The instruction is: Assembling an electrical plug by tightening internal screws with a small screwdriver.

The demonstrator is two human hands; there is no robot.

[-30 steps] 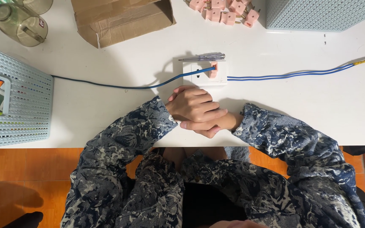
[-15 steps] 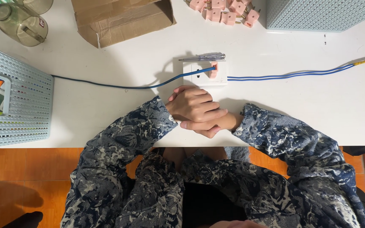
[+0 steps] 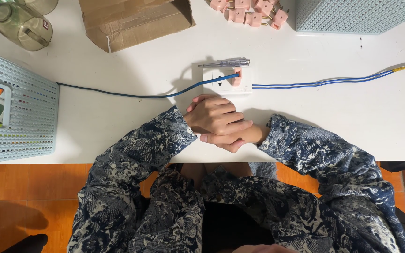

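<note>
Socket plate (image 3: pixel 227 81): one; screwdriver (image 3: pixel 226 62): one; blue cables (image 3: pixel 324 83): two.

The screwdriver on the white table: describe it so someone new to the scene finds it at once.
On the white table, look just beyond the person's clasped hands, left hand over right hand, to the white socket plate with blue cables. The screwdriver lies flat along its far edge. Slim, with a clear handle, it is the only tool there, unlike the pink plugs farther off.
</note>
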